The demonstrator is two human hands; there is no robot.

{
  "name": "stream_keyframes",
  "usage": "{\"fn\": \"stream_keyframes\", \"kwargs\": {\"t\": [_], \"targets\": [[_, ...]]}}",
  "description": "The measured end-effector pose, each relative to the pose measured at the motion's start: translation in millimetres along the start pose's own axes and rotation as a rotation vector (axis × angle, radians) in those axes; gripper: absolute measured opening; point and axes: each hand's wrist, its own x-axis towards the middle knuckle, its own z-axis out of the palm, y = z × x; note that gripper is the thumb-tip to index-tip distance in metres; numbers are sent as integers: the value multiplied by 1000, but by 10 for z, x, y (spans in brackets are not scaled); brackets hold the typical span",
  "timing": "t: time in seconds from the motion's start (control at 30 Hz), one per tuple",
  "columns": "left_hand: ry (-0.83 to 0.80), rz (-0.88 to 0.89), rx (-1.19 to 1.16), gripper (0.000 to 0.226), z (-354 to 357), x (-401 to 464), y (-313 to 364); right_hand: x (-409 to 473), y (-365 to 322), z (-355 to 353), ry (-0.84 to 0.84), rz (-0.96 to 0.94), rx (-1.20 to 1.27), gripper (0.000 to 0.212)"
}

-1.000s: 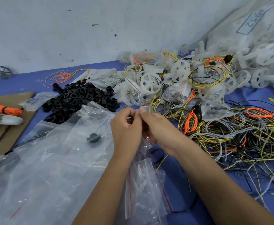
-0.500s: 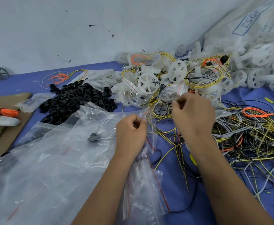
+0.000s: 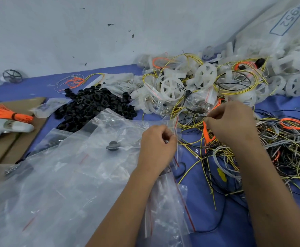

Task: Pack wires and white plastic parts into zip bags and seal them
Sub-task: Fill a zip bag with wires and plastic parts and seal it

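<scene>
A pale grey-white wall [image 3: 60, 32] stands behind everything. It is painted plain and has several small dark marks and chips. Below it lies the surface [image 3: 202, 198], covered with a blue-violet cloth that meets the wall in a slanted line. At the left edge a flat brown cardboard sheet [image 3: 5, 148] rests on this cloth. The light is soft and even.

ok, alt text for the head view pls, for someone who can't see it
Two hands work over a blue mat: the left hand pinches a clear zip bag while the right hand pinches wires from a tangle. Behind lie white plastic wheels, black rings and more bags.
</scene>
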Motion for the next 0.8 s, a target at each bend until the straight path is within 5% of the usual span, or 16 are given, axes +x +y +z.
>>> {"fn": "stream_keyframes", "kwargs": {"t": [0.1,0.37,0.5,0.63,0.8], "targets": [[29,-29,6,28,-9,-2,0,22,-9,31,87,-12,242,8],[169,-178,-34,32,-66,45,-40,-52,-161,152,-179,81,989,13],[195,-220,-100,29,-87,48,-22,-60,-206,105,-111,32,1316,17],[256,-268,-168,25,-101,58,-17,-53,-198,147,-44,15,1131,16],[352,-195,-256,25,-132,55,20,-139,-293,370,-204,-86,755,11]]}}
